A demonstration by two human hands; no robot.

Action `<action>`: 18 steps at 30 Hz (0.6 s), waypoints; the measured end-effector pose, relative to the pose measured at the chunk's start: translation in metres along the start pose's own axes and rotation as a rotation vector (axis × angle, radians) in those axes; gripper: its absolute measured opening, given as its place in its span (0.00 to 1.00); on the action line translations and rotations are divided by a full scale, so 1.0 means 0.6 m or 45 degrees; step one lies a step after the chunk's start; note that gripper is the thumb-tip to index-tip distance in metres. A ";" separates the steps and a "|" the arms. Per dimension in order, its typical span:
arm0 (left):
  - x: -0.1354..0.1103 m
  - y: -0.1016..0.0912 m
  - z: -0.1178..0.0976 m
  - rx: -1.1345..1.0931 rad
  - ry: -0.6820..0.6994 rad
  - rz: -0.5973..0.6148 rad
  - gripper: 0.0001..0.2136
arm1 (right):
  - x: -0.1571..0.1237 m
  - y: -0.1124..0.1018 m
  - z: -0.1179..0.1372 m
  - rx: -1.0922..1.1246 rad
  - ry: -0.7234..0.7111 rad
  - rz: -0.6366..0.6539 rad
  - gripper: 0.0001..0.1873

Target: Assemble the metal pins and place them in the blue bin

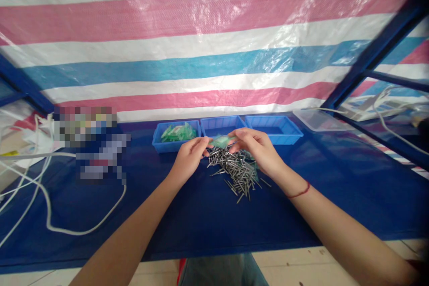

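Observation:
My left hand point(189, 155) and my right hand point(256, 146) are raised over a pile of small grey metal nails point(234, 170) on the blue table point(201, 214). Both hands pinch the ends of a small green clear bag point(220, 141) held between them. The fingers of each hand are closed on the bag. A thin red string circles my right wrist. Just behind the hands stand three blue trays; the left tray point(176, 135) holds several green bags like the one I hold.
The middle blue tray point(221, 125) and the right blue tray point(274, 128) stand behind the nails. A clear plastic lid or box point(317, 119) lies at the far right. White cables point(50, 214) loop across the left side. A striped tarp point(201, 53) hangs behind, with blue frame bars point(368, 53) at right.

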State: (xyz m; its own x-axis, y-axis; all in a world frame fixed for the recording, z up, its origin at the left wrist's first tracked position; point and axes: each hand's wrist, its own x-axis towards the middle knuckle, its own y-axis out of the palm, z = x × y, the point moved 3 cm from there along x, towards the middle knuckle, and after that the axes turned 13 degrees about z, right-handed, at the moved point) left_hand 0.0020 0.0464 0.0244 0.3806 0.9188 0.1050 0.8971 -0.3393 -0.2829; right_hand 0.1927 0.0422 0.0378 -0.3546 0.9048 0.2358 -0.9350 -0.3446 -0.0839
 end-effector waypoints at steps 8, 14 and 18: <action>-0.001 -0.005 -0.005 0.217 0.117 -0.109 0.19 | -0.003 0.014 0.003 -0.107 -0.126 0.070 0.12; -0.028 -0.127 -0.068 0.956 0.375 -0.833 0.12 | -0.006 0.002 0.016 -0.176 -0.135 0.015 0.19; -0.031 -0.185 -0.061 1.305 0.309 -0.907 0.10 | -0.007 -0.004 0.021 -0.191 -0.139 -0.038 0.19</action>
State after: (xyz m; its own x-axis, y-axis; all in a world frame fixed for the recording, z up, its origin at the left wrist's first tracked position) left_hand -0.0966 0.0598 0.0887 0.0161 0.7357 0.6772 0.3768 0.6229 -0.6856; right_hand 0.1966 0.0361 0.0490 -0.3319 0.8785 0.3436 -0.9382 -0.2696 -0.2168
